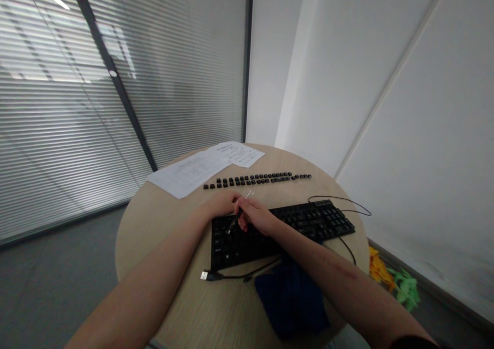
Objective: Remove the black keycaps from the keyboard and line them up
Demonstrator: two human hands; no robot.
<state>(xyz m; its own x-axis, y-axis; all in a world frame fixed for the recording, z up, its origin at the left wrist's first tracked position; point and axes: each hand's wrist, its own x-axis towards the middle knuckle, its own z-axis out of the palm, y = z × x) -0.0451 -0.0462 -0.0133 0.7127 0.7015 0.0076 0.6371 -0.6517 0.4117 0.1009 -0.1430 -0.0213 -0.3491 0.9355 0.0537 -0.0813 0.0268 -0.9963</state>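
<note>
My right hand is closed around a keycap puller, a slim dark tool with thin wire loops at its upper end. Its lower tip points down at the left part of a black keyboard. Against the right hand, at the keyboard's far edge, my left hand rests with its fingers curled; their tips are hidden, and whatever they hold does not show. Beyond both hands, loose black keycaps are lined up in two rows on the round table.
White printed sheets lie at the back left. A cable with a USB plug runs along the keyboard's near side. Dark blue cloth sits under my right forearm. Orange and green material is on the floor at right, by the wall.
</note>
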